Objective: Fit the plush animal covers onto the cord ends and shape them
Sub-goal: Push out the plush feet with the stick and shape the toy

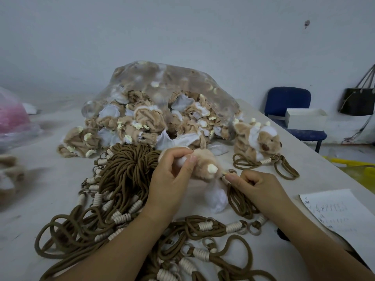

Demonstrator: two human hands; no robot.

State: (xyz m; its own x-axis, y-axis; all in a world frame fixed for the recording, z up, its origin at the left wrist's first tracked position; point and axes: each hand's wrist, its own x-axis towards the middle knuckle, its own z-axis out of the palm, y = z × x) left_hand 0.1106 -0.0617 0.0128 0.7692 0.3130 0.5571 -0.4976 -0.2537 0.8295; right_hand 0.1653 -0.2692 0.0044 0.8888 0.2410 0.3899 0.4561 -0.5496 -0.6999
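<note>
Currently left hand (172, 171) pinches the plush cover (204, 164) beside the cord pile (125, 169), right hand (256, 186) pinches the cord end (224, 177) at its edge; weak pinch may let the cord slip free, cover unseated.

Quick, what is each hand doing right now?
Left hand: closed, pinching the plush cover.
Right hand: closed, pinching the end of a brown cord next to the cover.
</note>
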